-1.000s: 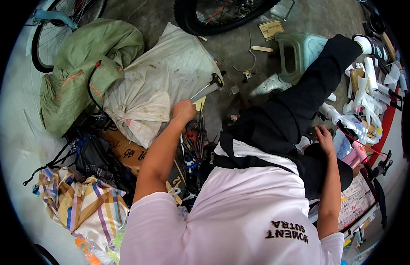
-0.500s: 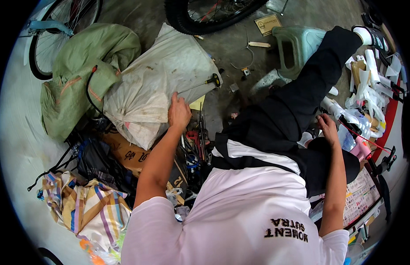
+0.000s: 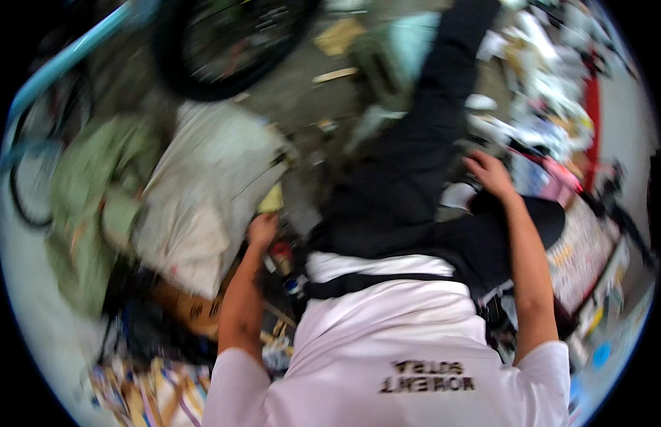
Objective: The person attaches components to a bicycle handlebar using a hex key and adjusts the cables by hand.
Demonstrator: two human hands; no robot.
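The left arm [image 3: 238, 313] reaches ahead and a bit to the right, with its elbow by the person's side. The left hand [image 3: 263, 230] looks curled up, with its fingers tucked in. It is blurry, so one cannot tell if it holds anything. A piece of yellow paper [image 3: 271, 199] is just ahead of it, but one cannot tell if they touch. The big white sack [image 3: 199, 185] lies ahead and to the left of that hand. On the sack, past the hand, lies a thin tool [image 3: 258, 176]. A messy pile of tools [image 3: 281, 252] sits just behind the left hand, on its right.

The right arm [image 3: 533, 277] goes ahead and leans in to the left. The right hand [image 3: 490, 174] has its fingers apart and seems to grip nothing. It is above the folded leg, near a white sock or shoe [image 3: 457, 195] on its left. A pink thing [image 3: 560, 183] is to its right. The black pants [image 3: 423, 128] stretch out between the hands. A bike wheel [image 3: 177, 71] stands far ahead of the left hand.
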